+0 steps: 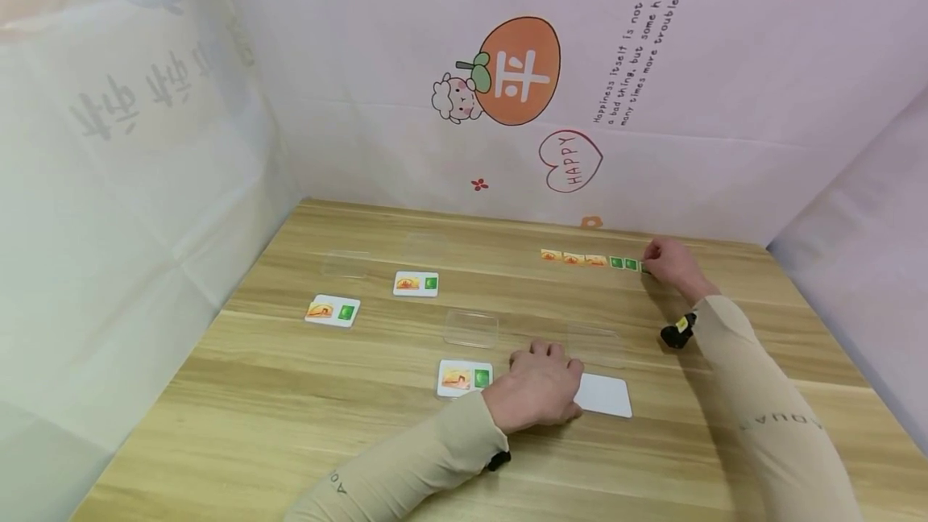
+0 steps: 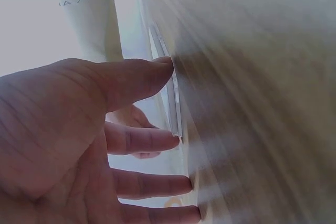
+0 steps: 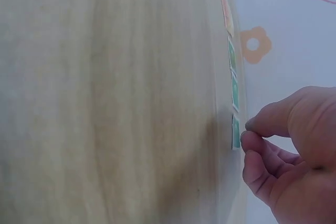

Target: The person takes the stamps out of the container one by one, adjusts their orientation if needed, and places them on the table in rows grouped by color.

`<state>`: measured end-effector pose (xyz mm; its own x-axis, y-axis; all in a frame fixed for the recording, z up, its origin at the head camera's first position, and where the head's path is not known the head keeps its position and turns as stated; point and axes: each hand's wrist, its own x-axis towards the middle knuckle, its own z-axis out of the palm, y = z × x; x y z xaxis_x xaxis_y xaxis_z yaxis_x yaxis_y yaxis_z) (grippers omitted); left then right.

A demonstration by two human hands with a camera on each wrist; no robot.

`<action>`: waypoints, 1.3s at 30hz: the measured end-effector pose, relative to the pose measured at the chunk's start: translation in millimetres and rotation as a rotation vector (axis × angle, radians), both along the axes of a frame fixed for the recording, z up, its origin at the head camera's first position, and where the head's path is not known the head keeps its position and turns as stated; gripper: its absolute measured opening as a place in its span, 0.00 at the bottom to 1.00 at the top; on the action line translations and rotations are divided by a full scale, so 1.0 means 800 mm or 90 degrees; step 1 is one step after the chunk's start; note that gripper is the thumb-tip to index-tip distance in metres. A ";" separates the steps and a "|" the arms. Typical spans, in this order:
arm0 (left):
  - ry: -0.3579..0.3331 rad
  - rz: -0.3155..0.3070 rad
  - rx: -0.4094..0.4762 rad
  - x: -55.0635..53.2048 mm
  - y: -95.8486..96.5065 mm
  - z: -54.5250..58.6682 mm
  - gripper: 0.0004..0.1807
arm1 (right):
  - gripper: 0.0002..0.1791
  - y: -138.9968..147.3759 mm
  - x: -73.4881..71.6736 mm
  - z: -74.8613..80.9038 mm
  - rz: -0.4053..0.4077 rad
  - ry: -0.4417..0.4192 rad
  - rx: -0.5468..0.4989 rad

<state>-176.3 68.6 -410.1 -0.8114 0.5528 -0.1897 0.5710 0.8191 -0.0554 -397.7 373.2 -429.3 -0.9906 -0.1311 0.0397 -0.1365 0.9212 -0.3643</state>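
In the head view my left hand (image 1: 540, 385) rests at the left edge of a blank white card (image 1: 606, 395), with its fingers spread over the table. The left wrist view shows the thumb and one finger touching the edge of the clear-backed card (image 2: 171, 98). My right hand (image 1: 670, 262) is at the far right end of a row of small picture pieces. Its thumb and forefinger pinch at the edge of a small green picture piece (image 3: 235, 131). Two more green pieces (image 1: 624, 264) and several orange ones (image 1: 573, 258) continue the row to the left.
On the left lie white cards, each with an orange and a green piece: one card (image 1: 353, 302), another (image 1: 416, 273), and a third (image 1: 443, 383) near my left hand. Clear rectangular plates (image 1: 471, 329) lie among them. A printed cloth wall (image 1: 406, 159) borders the wooden table (image 1: 290, 425).
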 end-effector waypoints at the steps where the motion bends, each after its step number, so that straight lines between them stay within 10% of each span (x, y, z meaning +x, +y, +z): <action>1: -0.001 0.000 0.000 0.000 0.000 0.000 0.28 | 0.08 0.000 0.002 0.000 -0.002 0.001 -0.001; 39: 0.033 -0.052 0.015 -0.016 -0.036 0.019 0.20 | 0.20 -0.048 0.075 0.045 0.061 0.002 -0.035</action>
<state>-189.5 39.9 -395.2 -0.7722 0.6211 -0.1342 0.6324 0.7717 -0.0676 -337.8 334.8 -393.2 -0.9734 -0.2230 0.0523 -0.2244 0.8822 -0.4141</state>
